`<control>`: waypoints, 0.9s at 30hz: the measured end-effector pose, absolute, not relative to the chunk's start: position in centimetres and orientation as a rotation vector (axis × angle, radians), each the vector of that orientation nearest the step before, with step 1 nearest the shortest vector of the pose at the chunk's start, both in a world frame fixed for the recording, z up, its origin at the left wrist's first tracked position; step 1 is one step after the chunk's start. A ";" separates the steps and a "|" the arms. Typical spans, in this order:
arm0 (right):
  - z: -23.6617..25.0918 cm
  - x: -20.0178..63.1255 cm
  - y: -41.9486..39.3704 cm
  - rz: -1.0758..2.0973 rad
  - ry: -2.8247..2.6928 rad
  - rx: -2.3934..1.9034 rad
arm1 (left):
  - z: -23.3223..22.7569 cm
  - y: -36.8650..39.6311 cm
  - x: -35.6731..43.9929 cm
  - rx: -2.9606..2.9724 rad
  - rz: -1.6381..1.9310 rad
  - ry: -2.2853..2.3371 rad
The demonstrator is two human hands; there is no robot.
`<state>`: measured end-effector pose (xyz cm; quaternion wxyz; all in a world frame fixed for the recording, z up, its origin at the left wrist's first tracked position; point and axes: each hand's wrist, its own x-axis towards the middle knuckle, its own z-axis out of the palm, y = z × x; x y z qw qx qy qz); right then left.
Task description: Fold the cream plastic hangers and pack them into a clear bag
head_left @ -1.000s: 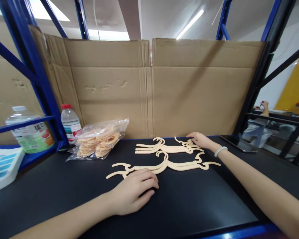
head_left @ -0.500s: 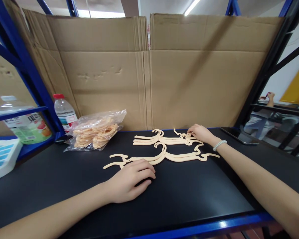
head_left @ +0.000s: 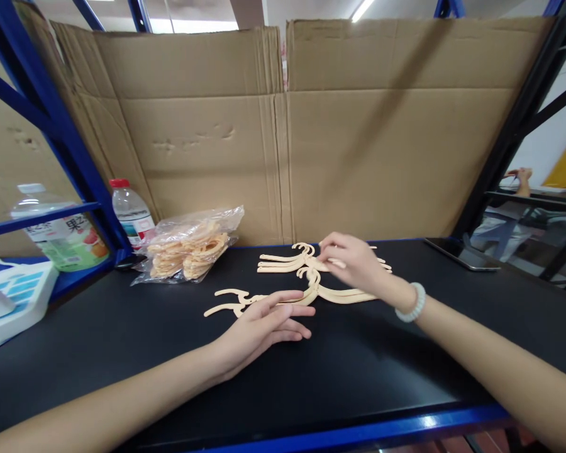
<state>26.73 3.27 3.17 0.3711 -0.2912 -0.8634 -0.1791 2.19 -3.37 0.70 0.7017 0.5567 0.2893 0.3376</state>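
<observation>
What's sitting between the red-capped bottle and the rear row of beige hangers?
In the head view, a clear plastic bag of beige pieces lies beside the red-capped bottle; then black tabletop runs to the rear beige hangers.

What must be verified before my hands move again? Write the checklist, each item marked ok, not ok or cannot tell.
1. Left hand free: ok, fingers spread, nothing grasped.
2. Right hand grip: cannot tell, its fingers are blurred.
3. Front hangers fully visible: not ok, partly covered by the hands.
4. Back hangers fully visible: not ok, the right hand hides part.
5. Plastic bag apart from both hands: ok.
6. Bottle cap on: ok.
</observation>
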 end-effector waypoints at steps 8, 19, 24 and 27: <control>2.5 22.9 0.5 -0.769 -2.355 -0.486 | 0.2 -2.3 1.7 1.122 0.709 0.637; -0.1 29.7 6.7 -0.059 -2.403 -1.292 | -0.1 -1.8 1.1 1.035 0.787 0.639; -0.9 29.4 7.2 -0.083 -2.351 -1.294 | -0.2 -1.7 1.0 1.064 0.925 0.649; -1.3 29.4 7.4 -0.087 -2.352 -1.272 | 0.0 -1.5 0.9 1.044 1.017 0.692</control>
